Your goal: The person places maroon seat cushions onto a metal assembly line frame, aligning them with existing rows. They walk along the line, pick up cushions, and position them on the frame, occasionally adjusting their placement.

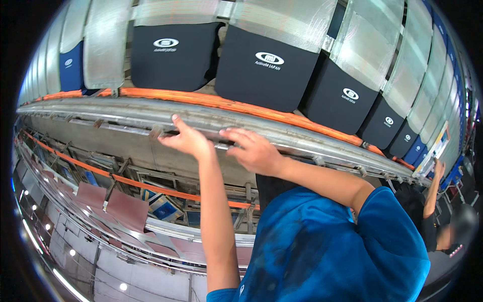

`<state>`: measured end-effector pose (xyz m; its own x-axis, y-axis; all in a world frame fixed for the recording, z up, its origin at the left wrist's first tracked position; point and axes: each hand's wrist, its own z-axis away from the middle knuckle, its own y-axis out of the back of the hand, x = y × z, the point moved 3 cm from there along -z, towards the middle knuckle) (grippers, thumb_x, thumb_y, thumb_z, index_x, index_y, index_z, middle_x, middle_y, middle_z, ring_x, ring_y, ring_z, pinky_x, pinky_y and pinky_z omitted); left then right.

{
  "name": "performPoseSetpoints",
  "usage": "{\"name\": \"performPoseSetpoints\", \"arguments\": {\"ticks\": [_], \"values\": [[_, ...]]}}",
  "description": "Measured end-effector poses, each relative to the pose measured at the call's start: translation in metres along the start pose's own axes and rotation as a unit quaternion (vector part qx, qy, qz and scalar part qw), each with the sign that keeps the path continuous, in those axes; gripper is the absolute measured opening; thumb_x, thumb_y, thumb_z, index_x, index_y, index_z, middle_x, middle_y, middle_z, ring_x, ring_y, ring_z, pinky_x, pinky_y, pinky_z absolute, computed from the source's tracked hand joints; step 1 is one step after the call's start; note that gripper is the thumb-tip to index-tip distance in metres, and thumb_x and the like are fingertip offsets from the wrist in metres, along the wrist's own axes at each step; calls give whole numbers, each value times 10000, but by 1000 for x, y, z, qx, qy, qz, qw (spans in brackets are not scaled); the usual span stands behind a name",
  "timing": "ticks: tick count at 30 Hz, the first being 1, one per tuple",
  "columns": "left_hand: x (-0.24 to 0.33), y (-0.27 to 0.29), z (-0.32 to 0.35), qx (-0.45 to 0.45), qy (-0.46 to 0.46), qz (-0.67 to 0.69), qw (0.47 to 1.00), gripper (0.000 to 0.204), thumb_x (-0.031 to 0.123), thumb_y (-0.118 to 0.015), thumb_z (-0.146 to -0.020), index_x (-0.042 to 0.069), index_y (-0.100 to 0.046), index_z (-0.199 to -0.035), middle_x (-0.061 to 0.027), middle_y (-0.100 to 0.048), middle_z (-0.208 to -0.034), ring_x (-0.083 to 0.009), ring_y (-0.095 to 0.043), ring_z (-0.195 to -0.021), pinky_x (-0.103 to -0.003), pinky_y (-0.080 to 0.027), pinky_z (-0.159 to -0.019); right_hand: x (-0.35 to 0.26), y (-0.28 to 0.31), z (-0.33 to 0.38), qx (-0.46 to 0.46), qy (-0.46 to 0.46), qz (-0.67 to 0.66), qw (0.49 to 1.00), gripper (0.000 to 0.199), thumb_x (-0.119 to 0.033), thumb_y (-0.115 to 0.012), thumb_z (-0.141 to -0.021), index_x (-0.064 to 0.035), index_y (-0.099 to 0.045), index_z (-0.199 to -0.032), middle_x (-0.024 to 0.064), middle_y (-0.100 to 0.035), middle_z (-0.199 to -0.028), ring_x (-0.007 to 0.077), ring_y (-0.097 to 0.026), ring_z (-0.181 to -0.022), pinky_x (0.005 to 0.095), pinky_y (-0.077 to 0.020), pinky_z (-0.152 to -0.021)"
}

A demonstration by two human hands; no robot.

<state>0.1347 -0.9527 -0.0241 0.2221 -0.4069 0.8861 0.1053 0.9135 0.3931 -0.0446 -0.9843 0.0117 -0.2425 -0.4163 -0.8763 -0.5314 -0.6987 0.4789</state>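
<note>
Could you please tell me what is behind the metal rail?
An orange strip and, beyond it, dark panels with white prints show. Whatever the rail itself covers cannot be seen.

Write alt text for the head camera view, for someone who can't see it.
A person's left hand and right hand, fingers loosely open, are at a long metal rail; contact is unclear. Beyond it run an orange band and dark panels, with pale, shiny sheets above the panels in the picture. A co-worker's hand shows at far right.
</note>
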Motion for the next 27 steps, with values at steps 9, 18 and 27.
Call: {"name": "performPoseSetpoints", "arguments": {"ticks": [9,18,27], "values": [[13,-7,5,-17,-1,-48,999,742,161,-628,-935,-61,-153,-1460,-251,-314,-1445,-306,-456,-1268,-406,-427,-1053,3,9,-7,-27,-5,-59,998,123,-123,-686,-781,-80,-645,-888,104,-513,-1385,296,-468,-1301,416,-463,-1023],[13,-4,9,-8,-42,-77,996,724,138,-619,-931,-91,-165,-1446,-261,-359,-1399,-329,-467,-1251,-430,-407,-1059,-2,6,2,-3,37,-20,999,124,-90,-663,-783,-103,-648,-906,59,-563,-1174,299,-468,-1281,431,-455,-1015],[-2,32,7,-166,16,-44,985,713,378,-607,-946,64,-246,-1474,-124,-434,-1412,-266,-468,-1252,-456,-414,-1003,-4,-7,15,64,91,47,993,146,-79,-649,-767,-109,-613,-906,64,-561,-1088,305,-484,-1233,447,-450,-970]]}}
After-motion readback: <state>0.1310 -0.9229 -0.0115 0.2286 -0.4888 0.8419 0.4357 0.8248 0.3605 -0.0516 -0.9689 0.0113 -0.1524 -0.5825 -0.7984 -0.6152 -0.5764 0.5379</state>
